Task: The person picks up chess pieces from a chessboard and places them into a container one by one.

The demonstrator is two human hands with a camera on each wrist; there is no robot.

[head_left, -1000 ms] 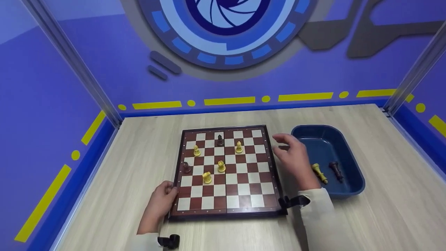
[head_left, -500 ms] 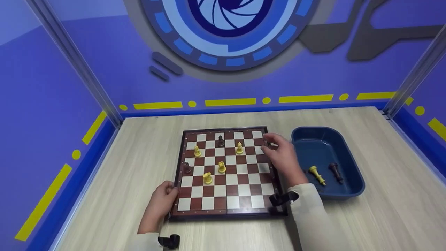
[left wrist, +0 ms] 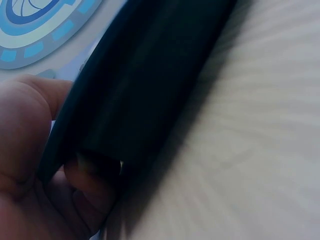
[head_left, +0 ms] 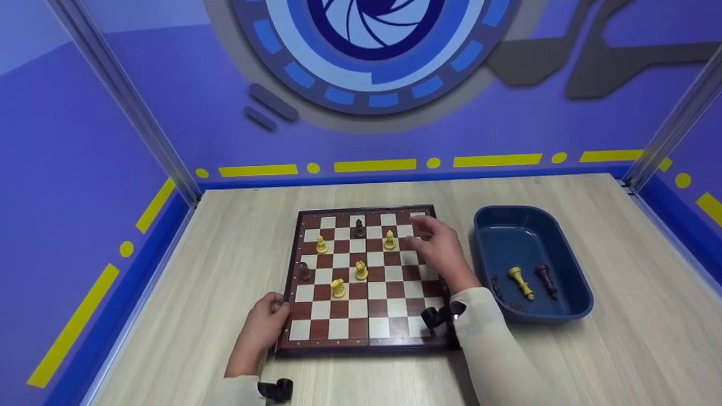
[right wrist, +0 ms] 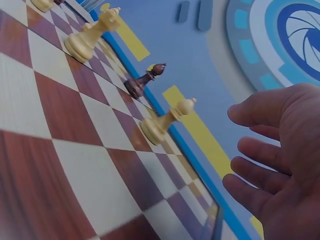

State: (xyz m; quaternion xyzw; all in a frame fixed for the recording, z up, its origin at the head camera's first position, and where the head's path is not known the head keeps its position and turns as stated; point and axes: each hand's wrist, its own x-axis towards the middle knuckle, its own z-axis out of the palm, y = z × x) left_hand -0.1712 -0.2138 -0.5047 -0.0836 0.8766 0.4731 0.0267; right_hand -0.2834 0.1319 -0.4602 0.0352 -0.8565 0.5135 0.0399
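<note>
A brown-and-white chessboard lies on the table, and my left hand grips its left edge. In the left wrist view the thumb and curled fingers are around the dark board edge. My right hand hovers above the board's right side, fingers parted and holding nothing. Nearest to it stands a cream bishop, which the right wrist view shows just left of the fingertips. A dark bishop is upright farther back. Other upright pieces are a cream knight, two cream pieces and a dark piece.
To the right of the board stands a blue bin. Inside it lie a cream chess piece, a dark chess piece and more dark bits by its near left wall. Blue-purple panels border the table at the back and sides.
My right hand has moved left from between the bin and the board to over the board, close to the cream bishop. My left hand keeps its hold on the board edge.
</note>
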